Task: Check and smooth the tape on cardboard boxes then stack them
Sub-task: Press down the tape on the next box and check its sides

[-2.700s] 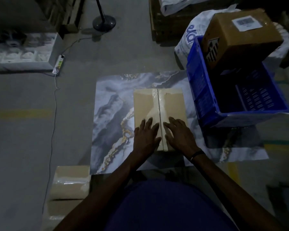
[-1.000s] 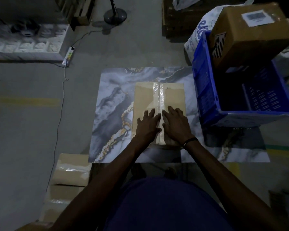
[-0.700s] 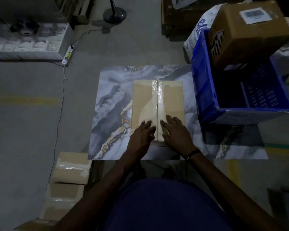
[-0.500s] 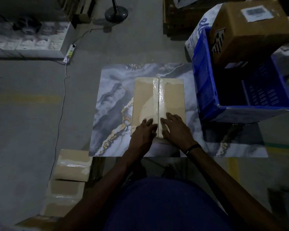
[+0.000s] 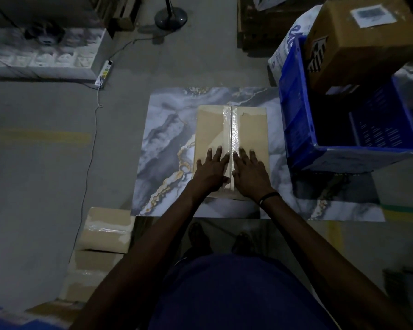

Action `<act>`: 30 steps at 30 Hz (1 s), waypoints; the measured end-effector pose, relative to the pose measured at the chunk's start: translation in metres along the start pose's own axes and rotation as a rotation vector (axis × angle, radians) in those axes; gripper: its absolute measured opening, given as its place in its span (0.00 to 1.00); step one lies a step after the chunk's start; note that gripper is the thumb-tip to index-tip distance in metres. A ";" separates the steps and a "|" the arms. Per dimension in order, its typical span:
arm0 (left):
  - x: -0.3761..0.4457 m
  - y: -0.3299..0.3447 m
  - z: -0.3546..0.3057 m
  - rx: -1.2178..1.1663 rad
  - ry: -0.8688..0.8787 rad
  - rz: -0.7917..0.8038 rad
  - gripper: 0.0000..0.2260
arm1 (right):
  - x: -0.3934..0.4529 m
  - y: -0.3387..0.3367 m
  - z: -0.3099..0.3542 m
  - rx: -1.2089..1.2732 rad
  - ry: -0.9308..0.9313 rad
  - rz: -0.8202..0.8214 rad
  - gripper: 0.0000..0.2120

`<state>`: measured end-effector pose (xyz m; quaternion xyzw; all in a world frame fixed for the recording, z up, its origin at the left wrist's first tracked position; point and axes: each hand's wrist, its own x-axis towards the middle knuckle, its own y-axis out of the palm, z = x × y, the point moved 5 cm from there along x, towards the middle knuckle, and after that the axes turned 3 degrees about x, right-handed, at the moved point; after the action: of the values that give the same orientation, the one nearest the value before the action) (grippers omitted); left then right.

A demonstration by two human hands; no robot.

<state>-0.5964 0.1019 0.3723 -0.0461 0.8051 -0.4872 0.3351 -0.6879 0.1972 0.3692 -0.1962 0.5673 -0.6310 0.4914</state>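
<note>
A: Room and surface?
B: Dim grey concrete floor (image 5: 45, 177). Marble-print table (image 5: 167, 129) at centre frame. White shelf unit (image 5: 41, 60) at 10 o'clock, with a power strip (image 5: 104, 73) beside it trailing a cable. Fan base (image 5: 171, 16) at 12.

A: Containers?
B: Blue plastic crate (image 5: 296, 120) at 2 o'clock, on the table's right end. A brown carton (image 5: 365, 41) with a white label sits tilted on the crate's far rim. Crate interior is too dark to read. White printed sack (image 5: 284, 51) behind the crate.

A: The box itself?
B: Cardboard box (image 5: 210, 129) flat on the table, centre, just left of the crate. Clear glossy tape (image 5: 231, 127) runs along the centre seam, from 12 to 6, wrinkled on the right side.

A: Hands?
B: Left hand (image 5: 211, 170) and right hand (image 5: 250, 173) both lie flat on the near half, one each side of the seam, fingers straight and slightly spread, gripping nothing. Black band on the right wrist.

A: Anything else?
B: Stack of taped boxes (image 5: 105, 232) on the floor at 8 o'clock.
</note>
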 end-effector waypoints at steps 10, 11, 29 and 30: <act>-0.034 0.022 0.020 -0.010 0.141 -0.253 0.32 | -0.024 0.004 -0.015 0.075 -0.103 -0.099 0.28; -0.042 0.030 0.026 0.013 0.151 -0.284 0.32 | -0.032 0.006 -0.020 0.077 -0.091 -0.103 0.29; -0.061 -0.016 0.025 -0.171 0.198 -0.676 0.19 | -0.053 -0.042 -0.022 0.262 -0.225 -0.487 0.16; -0.062 -0.028 0.022 -0.165 0.212 -0.722 0.20 | -0.051 -0.055 -0.020 0.294 -0.234 -0.527 0.15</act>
<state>-0.5425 0.0954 0.4190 -0.3027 0.8037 -0.5096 0.0521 -0.7037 0.2436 0.4292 -0.3346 0.3393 -0.7848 0.3962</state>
